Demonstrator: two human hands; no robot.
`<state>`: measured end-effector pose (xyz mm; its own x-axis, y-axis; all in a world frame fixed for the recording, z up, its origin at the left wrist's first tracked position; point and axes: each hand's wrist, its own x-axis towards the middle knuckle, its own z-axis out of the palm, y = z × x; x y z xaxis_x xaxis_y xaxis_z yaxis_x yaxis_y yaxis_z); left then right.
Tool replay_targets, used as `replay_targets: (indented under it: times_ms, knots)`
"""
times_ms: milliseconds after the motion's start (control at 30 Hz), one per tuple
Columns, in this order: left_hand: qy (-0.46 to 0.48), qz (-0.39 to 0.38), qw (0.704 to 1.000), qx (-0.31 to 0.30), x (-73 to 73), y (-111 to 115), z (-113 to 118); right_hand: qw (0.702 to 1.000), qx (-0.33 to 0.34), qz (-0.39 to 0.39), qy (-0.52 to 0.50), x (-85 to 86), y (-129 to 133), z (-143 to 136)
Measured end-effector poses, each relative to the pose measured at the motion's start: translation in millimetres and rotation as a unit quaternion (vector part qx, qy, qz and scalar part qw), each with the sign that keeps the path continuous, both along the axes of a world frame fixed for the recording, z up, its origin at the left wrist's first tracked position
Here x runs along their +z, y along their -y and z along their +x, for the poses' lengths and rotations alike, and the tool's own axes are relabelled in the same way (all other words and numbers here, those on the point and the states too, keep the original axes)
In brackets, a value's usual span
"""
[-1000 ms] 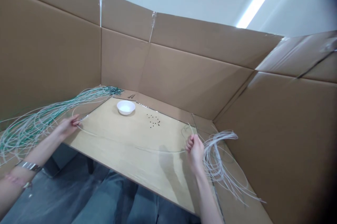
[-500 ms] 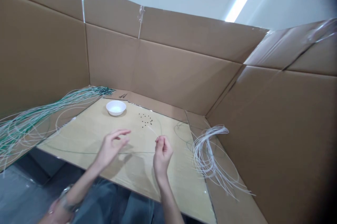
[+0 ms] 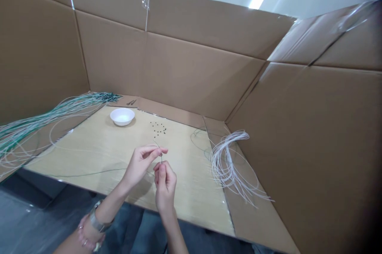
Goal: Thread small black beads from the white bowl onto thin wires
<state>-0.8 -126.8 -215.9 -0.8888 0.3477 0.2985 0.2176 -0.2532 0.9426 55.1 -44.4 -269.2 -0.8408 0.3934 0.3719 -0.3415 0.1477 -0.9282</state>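
Observation:
Over the middle of the table my left hand and my right hand are close together, left one slightly farther forward. Both are closed in a pinch on a thin cord, whose short pale-green end sticks up past my left fingertips. Between the two pinches a tiny dark spot shows on the cord; I cannot make out its kind. A long green length of cord trails leftward across the table from behind my left hand. Several small dark pieces lie scattered just beyond my hands.
A white bowl stands at the back left. Green and white cords lie along the left side, a bundle of white cords on the right. Thin dark tools rest behind the bowl. Cardboard walls surround the table.
My left hand, open before, has come right to my right hand and closed on the cord. My right hand has moved slightly left in the picture. The view has shifted a little.

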Motion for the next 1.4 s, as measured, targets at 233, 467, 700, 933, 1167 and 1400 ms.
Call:
replay_targets:
  times_ms: [233, 467, 700, 933, 1167, 1400]
  knots:
    - [-0.016, -0.040, 0.999, -0.011, 0.5, 4, 5, 1.000, -0.005, 0.020, -0.014, 10.2, -8, 9]
    - [-0.088, -0.071, 0.994, -0.010, 1.9, 5, 13, 0.999, -0.020, 0.030, -0.038, 52.0, -21, 4]
    - [-0.103, -0.076, 0.991, -0.024, 5.0, -1, 3, 0.996, -0.033, -0.070, -0.040, 51.3, -21, -14]
    - [-0.058, -0.042, 0.997, -0.017, -5.7, -12, -13, 0.984, -0.052, -0.163, -0.048, 47.4, -10, -37]
    - [-0.046, -0.036, 0.998, -0.006, -18.0, -21, -22, 0.983, -0.047, -0.171, -0.047, 38.6, -13, -49]
    - [-0.102, -0.137, 0.983, -0.072, -13.5, -31, -52, 0.987, -0.039, -0.146, -0.049, 35.2, -40, -70]
